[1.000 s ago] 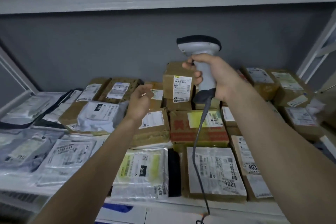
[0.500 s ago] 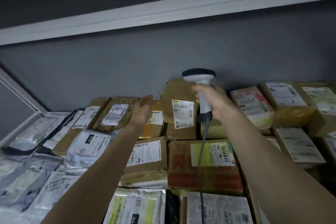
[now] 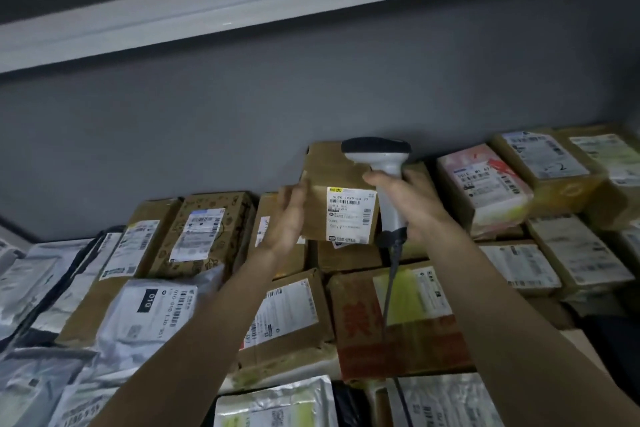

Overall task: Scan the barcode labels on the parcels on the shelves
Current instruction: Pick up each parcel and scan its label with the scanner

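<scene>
Head view: a shelf packed with parcels runs across the lower half of the frame, backed by a flat grey wall (image 3: 242, 121). A white shelf edge (image 3: 277, 0) slants across the top, leaving a tall band of open space between it and the parcel tops.

At the back row, a small cardboard box (image 3: 332, 170) stands upright against the wall, resting on other boxes, its white barcode label (image 3: 350, 213) facing the camera. The left hand (image 3: 287, 218) lies against the box's left edge with fingers nearly straight and spread apart, touching the cardboard rather than wrapping it. The right hand (image 3: 405, 201) has its fingers curled tight round the handle of a grey barcode scanner (image 3: 381, 163), whose dark head sits just in front of the box's upper right corner. The scanner cable (image 3: 389, 288) hangs down over a red-printed carton (image 3: 353, 329).

Left of the box lies a patterned brown carton (image 3: 204, 229) and, nearer, a grey mailer bag (image 3: 152, 315). To the right, a pink and white parcel (image 3: 485, 184) sits near the scanner hand, with more labelled cartons beyond it reaching the frame's right edge. Parcels lie edge to edge, touching or overlapping; free room is above them only.
</scene>
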